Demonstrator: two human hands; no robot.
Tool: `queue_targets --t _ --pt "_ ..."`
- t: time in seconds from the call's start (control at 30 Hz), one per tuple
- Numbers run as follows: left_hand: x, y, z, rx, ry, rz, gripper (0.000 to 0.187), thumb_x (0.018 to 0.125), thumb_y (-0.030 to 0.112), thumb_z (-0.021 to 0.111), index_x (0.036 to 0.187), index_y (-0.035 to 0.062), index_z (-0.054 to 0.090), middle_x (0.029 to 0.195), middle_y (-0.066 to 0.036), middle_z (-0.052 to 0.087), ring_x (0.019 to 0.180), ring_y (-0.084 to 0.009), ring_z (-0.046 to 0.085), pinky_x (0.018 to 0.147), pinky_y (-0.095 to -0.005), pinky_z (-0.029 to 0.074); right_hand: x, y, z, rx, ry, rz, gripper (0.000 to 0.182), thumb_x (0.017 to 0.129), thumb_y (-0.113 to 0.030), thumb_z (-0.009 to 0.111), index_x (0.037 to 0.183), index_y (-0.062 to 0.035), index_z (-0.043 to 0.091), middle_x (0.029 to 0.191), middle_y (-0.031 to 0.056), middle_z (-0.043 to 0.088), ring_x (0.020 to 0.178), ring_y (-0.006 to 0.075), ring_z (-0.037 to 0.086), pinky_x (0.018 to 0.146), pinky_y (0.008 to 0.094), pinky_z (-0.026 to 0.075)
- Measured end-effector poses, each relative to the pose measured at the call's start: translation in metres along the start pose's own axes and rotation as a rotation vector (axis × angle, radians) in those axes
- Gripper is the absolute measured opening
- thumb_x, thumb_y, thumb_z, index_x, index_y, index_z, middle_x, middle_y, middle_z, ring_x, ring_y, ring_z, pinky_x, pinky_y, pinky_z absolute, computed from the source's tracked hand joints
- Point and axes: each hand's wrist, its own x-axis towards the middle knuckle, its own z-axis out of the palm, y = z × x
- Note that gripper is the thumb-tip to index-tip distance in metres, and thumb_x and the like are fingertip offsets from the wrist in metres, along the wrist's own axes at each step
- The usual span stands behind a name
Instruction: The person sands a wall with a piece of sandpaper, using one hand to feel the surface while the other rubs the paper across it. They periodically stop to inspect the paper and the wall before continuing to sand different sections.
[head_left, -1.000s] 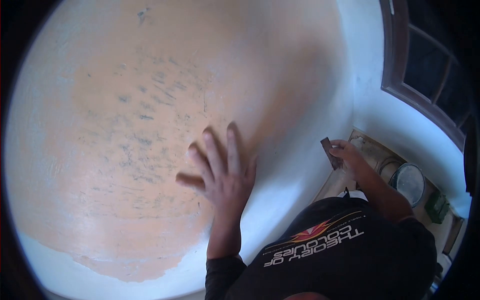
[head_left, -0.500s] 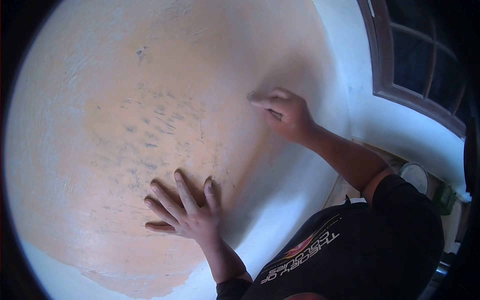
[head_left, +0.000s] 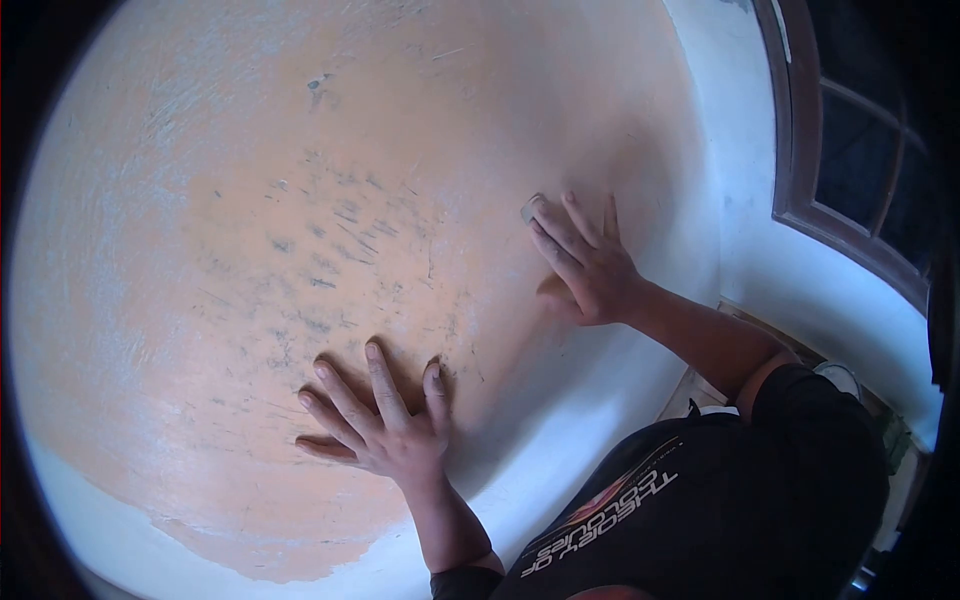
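My left hand [head_left: 385,415] lies flat with spread fingers against a wall [head_left: 230,330] of worn peach paint marked with dark scuffs and scratches. Higher up and to the right, my right hand [head_left: 590,260] presses a small grey piece of sandpaper [head_left: 532,208] to the wall. The piece sits under the tips of its foremost fingers, while the other fingers stretch out and the thumb stands off to the side. How the sandpaper is folded is hidden by the fingers.
A brown-framed window [head_left: 800,190] with dark panes is on the right. White wall [head_left: 740,235] borders the peach area. Behind my black-sleeved right arm, a pale round container [head_left: 838,378] and a green object [head_left: 897,440] show partly near the floor.
My right hand has gone from a closed grip to stretched fingers pressing the sandpaper, a little lower on the wall. My left hand stays planted, and the view has shifted slightly.
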Motion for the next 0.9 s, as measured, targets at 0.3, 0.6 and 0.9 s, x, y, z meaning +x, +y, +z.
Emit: queue_targets --t 0.3,0.6,0.9 --pt "-0.001 -0.001 0.002 0.004 0.004 0.014 0.059 0.087 0.062 0.043 0.131 0.024 0.052 0.143 -0.019 0.038 0.137 -0.0396 0.026 0.109 -0.0613 0.0 0.077 0.048 -0.018 0.05 0.061 0.177 0.102 0.077 -0.073 0.047 0.145 -0.0033 0.017 0.153 0.0143 0.016 0.14 0.0416 0.01 0.095 0.0782 -0.002" --pt "0.002 0.001 -0.002 0.003 0.012 0.034 0.061 0.088 0.062 0.042 0.131 0.0197 0.054 0.144 -0.021 0.037 0.138 -0.0373 0.024 0.112 -0.0552 0.0 -0.031 -0.058 0.008 0.263 -0.388 -0.114 0.099 0.076 -0.075 0.043 0.143 -0.0043 0.025 0.152 0.0171 0.019 0.141 0.0349 0.018 0.093 0.0807 0.004" --pt "0.014 0.019 0.001 0.089 -0.083 -0.076 0.071 0.088 0.065 0.039 0.137 0.0153 0.046 0.147 -0.027 0.025 0.141 -0.0408 0.013 0.11 -0.0553 -0.005 0.083 0.098 -0.01 0.091 0.095 0.283 0.098 0.08 -0.065 0.05 0.145 -0.0007 0.016 0.152 0.0204 0.014 0.141 0.0387 0.015 0.101 0.0717 -0.001"
